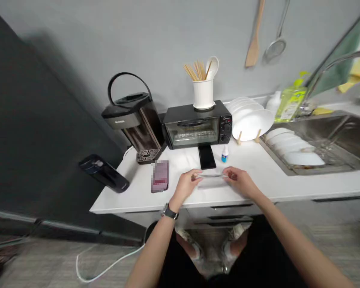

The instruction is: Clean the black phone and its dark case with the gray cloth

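Between my two hands, just above the white counter [183, 197], a thin clear sheet or film [211, 176] is stretched; it is blurred. My left hand [187, 182], with a watch on its wrist, pinches its left end. The right end is pinched by my right hand [239, 181]. Behind them a black phone [207, 157] lies on the counter, and a small blue-and-white bottle [225, 153] stands to its right. A purplish item [160, 176], partly pixelated, lies left of my left hand.
A toaster oven [198, 127] bearing a white utensil holder [203, 94] stands behind. Left are a water dispenser [136, 124] and a dark bottle [105, 173]. Right are racked plates [252, 120], a soap bottle [291, 102] and a sink [345, 140] with dishes.
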Action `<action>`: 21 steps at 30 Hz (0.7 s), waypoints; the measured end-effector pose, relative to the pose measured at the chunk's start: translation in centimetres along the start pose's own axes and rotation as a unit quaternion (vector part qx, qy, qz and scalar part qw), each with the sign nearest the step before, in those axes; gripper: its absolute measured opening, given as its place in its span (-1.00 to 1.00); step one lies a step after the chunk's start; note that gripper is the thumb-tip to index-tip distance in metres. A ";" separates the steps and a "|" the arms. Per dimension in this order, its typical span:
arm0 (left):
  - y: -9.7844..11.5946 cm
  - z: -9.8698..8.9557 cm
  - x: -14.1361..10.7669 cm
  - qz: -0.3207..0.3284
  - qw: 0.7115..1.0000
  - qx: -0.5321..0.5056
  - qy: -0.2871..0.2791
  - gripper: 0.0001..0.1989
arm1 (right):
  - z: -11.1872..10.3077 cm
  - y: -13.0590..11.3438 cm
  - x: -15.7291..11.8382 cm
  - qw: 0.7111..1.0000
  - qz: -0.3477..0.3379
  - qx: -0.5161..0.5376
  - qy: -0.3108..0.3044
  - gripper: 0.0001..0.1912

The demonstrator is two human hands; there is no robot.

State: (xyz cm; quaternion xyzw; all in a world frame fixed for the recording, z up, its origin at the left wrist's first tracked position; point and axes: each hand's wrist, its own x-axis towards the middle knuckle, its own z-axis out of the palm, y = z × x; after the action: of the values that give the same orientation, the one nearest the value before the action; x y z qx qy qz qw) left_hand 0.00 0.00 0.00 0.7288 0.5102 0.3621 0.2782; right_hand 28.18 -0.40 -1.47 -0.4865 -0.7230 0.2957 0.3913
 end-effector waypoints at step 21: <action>2.1 -3.0 -3.7 0.223 0.966 0.118 -0.055 -0.72 | -1.2 -2.6 -3.0 0.972 -0.206 -0.109 0.010 -0.70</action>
State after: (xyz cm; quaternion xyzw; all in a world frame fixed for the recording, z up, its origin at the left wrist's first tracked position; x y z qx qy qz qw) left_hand -2.06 -4.13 2.48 0.8706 0.3579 0.3114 0.1305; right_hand 28.65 -4.04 0.45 -0.3702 -0.8314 0.1232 0.3957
